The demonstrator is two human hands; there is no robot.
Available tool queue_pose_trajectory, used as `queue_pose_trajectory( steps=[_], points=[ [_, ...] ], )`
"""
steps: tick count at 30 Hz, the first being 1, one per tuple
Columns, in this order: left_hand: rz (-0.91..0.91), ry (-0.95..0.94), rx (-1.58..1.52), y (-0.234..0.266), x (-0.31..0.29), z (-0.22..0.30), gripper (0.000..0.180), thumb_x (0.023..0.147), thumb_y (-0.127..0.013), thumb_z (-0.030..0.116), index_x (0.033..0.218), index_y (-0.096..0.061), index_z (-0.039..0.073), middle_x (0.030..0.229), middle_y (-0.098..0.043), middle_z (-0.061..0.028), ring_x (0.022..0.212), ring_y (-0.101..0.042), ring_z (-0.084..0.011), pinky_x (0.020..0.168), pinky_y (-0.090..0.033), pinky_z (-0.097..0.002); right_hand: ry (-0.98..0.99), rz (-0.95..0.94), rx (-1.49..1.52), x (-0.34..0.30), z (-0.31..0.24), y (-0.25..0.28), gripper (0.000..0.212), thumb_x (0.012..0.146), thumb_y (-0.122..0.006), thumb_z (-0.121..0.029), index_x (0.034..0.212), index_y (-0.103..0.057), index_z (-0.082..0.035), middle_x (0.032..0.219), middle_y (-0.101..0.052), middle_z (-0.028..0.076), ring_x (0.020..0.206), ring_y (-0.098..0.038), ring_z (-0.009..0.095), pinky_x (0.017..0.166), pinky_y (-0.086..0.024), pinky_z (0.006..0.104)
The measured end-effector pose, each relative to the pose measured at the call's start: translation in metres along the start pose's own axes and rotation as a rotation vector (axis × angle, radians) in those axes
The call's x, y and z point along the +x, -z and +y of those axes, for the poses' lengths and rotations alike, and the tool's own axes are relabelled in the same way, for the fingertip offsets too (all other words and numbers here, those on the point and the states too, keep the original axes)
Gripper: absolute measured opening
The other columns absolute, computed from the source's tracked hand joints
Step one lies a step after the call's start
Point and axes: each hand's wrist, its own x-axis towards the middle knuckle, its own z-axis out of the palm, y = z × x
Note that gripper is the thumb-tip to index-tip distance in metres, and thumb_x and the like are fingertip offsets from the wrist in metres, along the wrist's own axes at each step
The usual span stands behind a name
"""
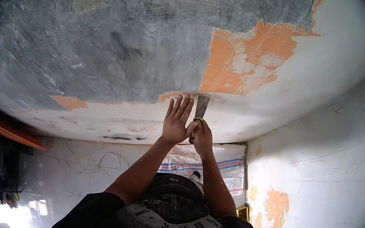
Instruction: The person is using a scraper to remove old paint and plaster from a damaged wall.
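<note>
"In front of the person, on the wall [107, 58], where is the scraper [201, 105]?"

"It is in the right hand [203, 137]. The flat metal blade points to the far side, and its tip is just at the near edge of the orange patch [223, 68]."

"How do the fingers look?"

"The right ones are curled snugly round the handle. The left hand [176, 124] is just beside it, on the left. Its fingers are straight and a little apart, with nothing held. It seems to lie flat on the wall, but nobody can tell how hard it pushes."

"Is the scraper heavy?"

"Probably light. The blade looks thin and stiff, and its edge may be sharp. The best place to hold is the handle, at the near end, away from the edge. Dust might make it slippery."

"And the wall?"

"It looks hard, but its paint looks thin and flaky. A striped sheet [227, 164] shows on the near side, past the right arm."
</note>
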Motion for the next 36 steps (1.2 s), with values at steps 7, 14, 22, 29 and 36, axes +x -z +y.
queue_pose_trajectory(
  steps=[7,14,22,29,36],
  points=[
    [0.086,0.089,0.105,-0.02,0.008,0.016,0.068,0.098,-0.046,0.046,0.149,-0.036,0.003,0.157,-0.031,-0.0154,0.147,-0.023,-0.0387,0.119,-0.015,-0.0547,0.05,-0.167,-0.063,0.016,-0.004,0.033,0.031,0.105,-0.046,-0.03,0.106,-0.06,-0.003,0.074,-0.061,0.006,0.063,-0.055,0.014,0.059,-0.045,0.0302],
    [0.113,0.256,0.101,-0.03,0.011,0.041,0.069,0.097,-0.047,0.044,0.151,-0.034,0.003,0.16,-0.026,-0.0148,0.148,-0.019,-0.0399,0.119,-0.014,-0.0549,0.037,-0.31,-0.14,0.029,0.016,0.048,0.037,0.104,-0.043,-0.037,0.11,-0.057,-0.004,0.075,-0.062,0.015,0.065,-0.063,0.027,0.063,-0.048,0.0377],
    [0.113,0.233,0.072,-0.024,0.009,0.046,0.06,0.097,-0.049,0.035,0.148,-0.039,0.003,0.155,-0.036,-0.0164,0.145,-0.029,-0.0352,0.119,-0.021,-0.0498,0.044,-0.297,-0.01,0.025,0.003,0.049,0.032,0.104,-0.047,-0.03,0.105,-0.06,-0.001,0.07,-0.06,0.007,0.062,-0.056,0.015,0.058,-0.046,0.0306],
    [0.22,0.125,0.007,-0.014,0.012,0.035,0.047,0.088,-0.064,0.02,0.131,-0.057,0.001,0.14,-0.055,-0.0144,0.123,-0.055,-0.0319,0.102,-0.042,-0.0443,0.06,-0.195,0.093,0.02,0.017,0.029,0.031,0.104,-0.045,-0.028,0.104,-0.06,0.0,0.066,-0.056,0.004,0.057,-0.052,0.012,0.054,-0.042,0.0287],
    [0.204,-0.008,0.101,0.002,0.016,0.02,0.039,0.086,-0.066,0.019,0.124,-0.065,0.007,0.143,-0.053,-0.0082,0.121,-0.055,-0.0282,0.098,-0.044,-0.0422,0.089,-0.12,0.06,0.006,0.021,0.002,0.033,0.104,-0.044,-0.029,0.102,-0.059,0.0,0.063,-0.054,0.004,0.054,-0.05,0.011,0.051,-0.041,0.0284]
  ],
)
